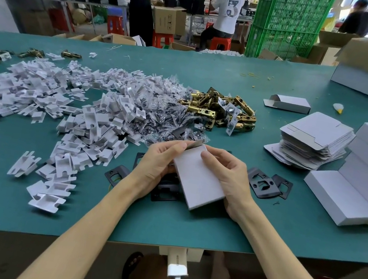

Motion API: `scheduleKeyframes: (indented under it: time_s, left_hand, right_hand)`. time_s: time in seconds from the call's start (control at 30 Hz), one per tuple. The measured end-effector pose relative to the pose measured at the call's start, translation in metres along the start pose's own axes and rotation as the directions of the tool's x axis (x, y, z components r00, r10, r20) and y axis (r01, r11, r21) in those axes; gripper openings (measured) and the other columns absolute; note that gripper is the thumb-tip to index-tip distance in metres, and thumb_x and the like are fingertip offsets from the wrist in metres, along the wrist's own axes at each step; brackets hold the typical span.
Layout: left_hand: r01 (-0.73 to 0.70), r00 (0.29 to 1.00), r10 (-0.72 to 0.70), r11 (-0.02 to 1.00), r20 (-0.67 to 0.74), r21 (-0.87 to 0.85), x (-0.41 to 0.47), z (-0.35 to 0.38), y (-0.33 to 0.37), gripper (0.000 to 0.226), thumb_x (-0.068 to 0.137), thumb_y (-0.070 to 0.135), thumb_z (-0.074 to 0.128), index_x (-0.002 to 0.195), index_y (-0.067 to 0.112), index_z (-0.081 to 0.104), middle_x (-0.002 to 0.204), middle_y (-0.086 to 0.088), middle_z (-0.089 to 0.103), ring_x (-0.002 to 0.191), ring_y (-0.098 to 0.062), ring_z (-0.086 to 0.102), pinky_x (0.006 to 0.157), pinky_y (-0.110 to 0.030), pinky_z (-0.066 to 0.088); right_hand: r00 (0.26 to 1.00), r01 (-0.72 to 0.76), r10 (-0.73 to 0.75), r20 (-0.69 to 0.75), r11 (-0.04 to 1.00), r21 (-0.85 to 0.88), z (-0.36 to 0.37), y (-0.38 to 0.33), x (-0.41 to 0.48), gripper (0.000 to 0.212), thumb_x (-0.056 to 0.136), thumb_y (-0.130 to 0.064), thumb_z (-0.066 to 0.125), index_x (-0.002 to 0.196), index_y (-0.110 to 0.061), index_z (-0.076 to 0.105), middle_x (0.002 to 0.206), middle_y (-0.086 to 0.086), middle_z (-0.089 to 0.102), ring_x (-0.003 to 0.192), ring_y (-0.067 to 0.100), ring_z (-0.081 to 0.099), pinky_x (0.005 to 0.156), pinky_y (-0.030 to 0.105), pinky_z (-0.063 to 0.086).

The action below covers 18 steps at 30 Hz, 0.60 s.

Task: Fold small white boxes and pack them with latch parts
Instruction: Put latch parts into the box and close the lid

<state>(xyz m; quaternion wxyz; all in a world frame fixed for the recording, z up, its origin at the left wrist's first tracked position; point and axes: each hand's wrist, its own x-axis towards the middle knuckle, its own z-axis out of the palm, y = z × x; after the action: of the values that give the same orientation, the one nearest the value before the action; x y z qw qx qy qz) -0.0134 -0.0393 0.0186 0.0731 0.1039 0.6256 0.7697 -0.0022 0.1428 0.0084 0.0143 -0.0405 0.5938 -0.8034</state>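
Note:
I hold a small white box between both hands just above the green table, its far end flap raised. My left hand grips its left edge, with fingertips on the far flap. My right hand grips the right side, the thumb lying across the top face. Black strike plates lie under and beside the box. A heap of brass latch bodies sits further back. White folded card inserts and small clear bags of screws spread across the left and middle.
A stack of flat unfolded box blanks lies at the right, with finished white boxes piled beside it. One folded box lies open-ended behind them. People work at benches beyond the table, near green crates.

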Motion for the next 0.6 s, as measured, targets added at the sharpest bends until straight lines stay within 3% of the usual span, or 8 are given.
scheduleKeyframes:
  time_s: [0.2, 0.3, 0.43, 0.6]
  left_hand:
    - [0.037, 0.998, -0.039, 0.999, -0.040, -0.040, 0.0028, -0.0018, -0.0029, 0.033, 0.104, 0.035, 0.058, 0.121, 0.015, 0.077, 0.111, -0.013, 0.075, 0.097, -0.027, 0.065, 0.090, -0.043, 0.050]
    - [0.030, 0.998, -0.032, 0.999, -0.049, -0.040, 0.0029, -0.0025, -0.0025, 0.037, 0.098, 0.036, 0.061, 0.122, 0.012, 0.076, 0.112, -0.014, 0.075, 0.095, -0.026, 0.065, 0.088, -0.041, 0.052]
    - [0.032, 0.999, -0.032, 0.999, -0.006, -0.005, 0.0013, -0.0046, -0.0024, 0.030, 0.100, 0.034, 0.064, 0.121, 0.017, 0.078, 0.112, -0.015, 0.076, 0.094, -0.025, 0.066, 0.083, -0.035, 0.056]
    - [0.045, 0.998, -0.045, 0.999, -0.052, -0.003, 0.0039, -0.0051, -0.0045, 0.031, 0.094, 0.029, 0.069, 0.119, 0.015, 0.078, 0.107, -0.013, 0.077, 0.090, -0.022, 0.066, 0.081, -0.035, 0.056]
  right_hand:
    - [0.992, -0.029, 0.033, 0.121, 0.999, -0.041, 0.0015, -0.0039, -0.0032, 0.034, 0.086, -0.031, 0.079, 0.120, -0.028, 0.077, 0.109, 0.004, 0.078, 0.085, 0.015, 0.071, 0.068, 0.023, 0.056]
    - [0.988, -0.045, 0.055, 0.145, 0.996, -0.072, 0.0021, -0.0054, -0.0041, 0.042, 0.085, -0.029, 0.072, 0.127, -0.027, 0.073, 0.110, 0.005, 0.078, 0.085, 0.016, 0.069, 0.071, 0.023, 0.056]
    - [0.988, -0.032, 0.041, 0.149, 0.997, -0.063, 0.0016, -0.0052, -0.0047, 0.034, 0.095, -0.017, 0.070, 0.129, -0.024, 0.071, 0.110, 0.006, 0.078, 0.085, 0.015, 0.069, 0.069, 0.022, 0.056]
    - [0.989, -0.035, 0.040, 0.139, 0.999, -0.040, 0.0030, -0.0050, -0.0039, 0.034, 0.096, -0.014, 0.068, 0.129, -0.020, 0.071, 0.112, 0.006, 0.077, 0.087, 0.016, 0.069, 0.071, 0.023, 0.057]
